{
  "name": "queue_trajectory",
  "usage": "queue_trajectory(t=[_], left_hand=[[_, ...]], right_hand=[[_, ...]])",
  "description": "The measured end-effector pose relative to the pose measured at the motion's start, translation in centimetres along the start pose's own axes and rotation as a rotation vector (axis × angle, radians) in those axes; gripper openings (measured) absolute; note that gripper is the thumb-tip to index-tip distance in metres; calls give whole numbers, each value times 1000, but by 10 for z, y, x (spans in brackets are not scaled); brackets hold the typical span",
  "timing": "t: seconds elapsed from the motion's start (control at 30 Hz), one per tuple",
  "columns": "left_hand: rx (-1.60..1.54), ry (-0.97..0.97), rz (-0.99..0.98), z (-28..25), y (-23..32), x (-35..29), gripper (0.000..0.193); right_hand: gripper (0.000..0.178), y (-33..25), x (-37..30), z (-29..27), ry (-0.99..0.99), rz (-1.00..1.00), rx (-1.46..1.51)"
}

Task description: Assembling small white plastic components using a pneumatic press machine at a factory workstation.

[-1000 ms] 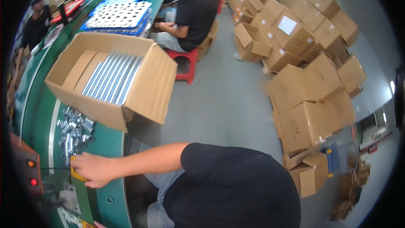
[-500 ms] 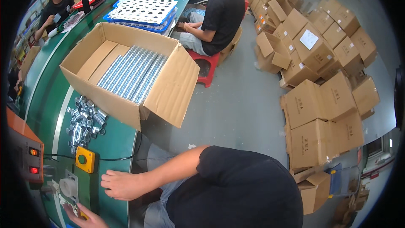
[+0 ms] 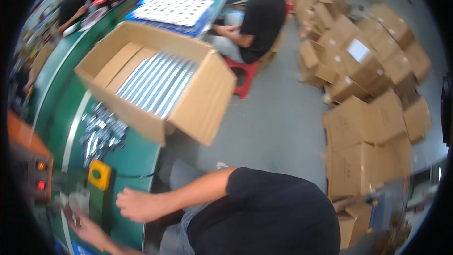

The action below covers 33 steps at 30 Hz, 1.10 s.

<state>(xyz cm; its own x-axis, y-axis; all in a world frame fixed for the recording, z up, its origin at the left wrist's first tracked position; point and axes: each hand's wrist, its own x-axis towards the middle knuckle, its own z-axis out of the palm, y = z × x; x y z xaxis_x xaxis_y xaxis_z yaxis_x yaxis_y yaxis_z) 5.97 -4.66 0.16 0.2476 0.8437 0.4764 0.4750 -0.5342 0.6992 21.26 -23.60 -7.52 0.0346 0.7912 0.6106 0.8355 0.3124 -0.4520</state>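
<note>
Right hand (image 3: 134, 204): loosely curled, empty, near yellow button box (image 3: 99, 174). Left hand (image 3: 82, 229): grip indiscernible, beside blurred clear item (image 3: 78, 200).

Head cam; steep down-look; close

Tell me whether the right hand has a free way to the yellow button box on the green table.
Probably yes. The right hand hovers open just right of and below the yellow button box, with only bare green table between them. The pile of small metal parts lies beyond the box, out of the way.
</note>
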Motion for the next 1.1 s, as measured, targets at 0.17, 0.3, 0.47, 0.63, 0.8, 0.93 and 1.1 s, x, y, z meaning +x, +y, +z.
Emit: queue_trajectory(t=[0.17, 0.3, 0.47, 0.63, 0.8, 0.93, 1.1], left_hand=[[-176, 47, -98, 50, 46, -23, 57], [-256, 121, 27, 49, 70, -11, 63], [-152, 174, 65, 27, 78, 8, 58], [-92, 141, 43, 23, 78, 20, 54], [-93, 26, 59, 16, 84, 17, 43], [-35, 28, 102, 11, 66, 12, 44], [-6, 61, 55, -16, 55, -8, 47]], right_hand=[[17, 27, -9, -47, 50, 30, 62], [29, 38, 19, -73, 164, 59, 83], [30, 34, 82, -73, 282, 81, 228], [33, 36, 117, -66, 306, 41, 289], [33, 41, 118, -62, 290, 114, 313], [33, 43, 125, -60, 262, 105, 286], [32, 29, 160, -44, 174, 181, 317]])
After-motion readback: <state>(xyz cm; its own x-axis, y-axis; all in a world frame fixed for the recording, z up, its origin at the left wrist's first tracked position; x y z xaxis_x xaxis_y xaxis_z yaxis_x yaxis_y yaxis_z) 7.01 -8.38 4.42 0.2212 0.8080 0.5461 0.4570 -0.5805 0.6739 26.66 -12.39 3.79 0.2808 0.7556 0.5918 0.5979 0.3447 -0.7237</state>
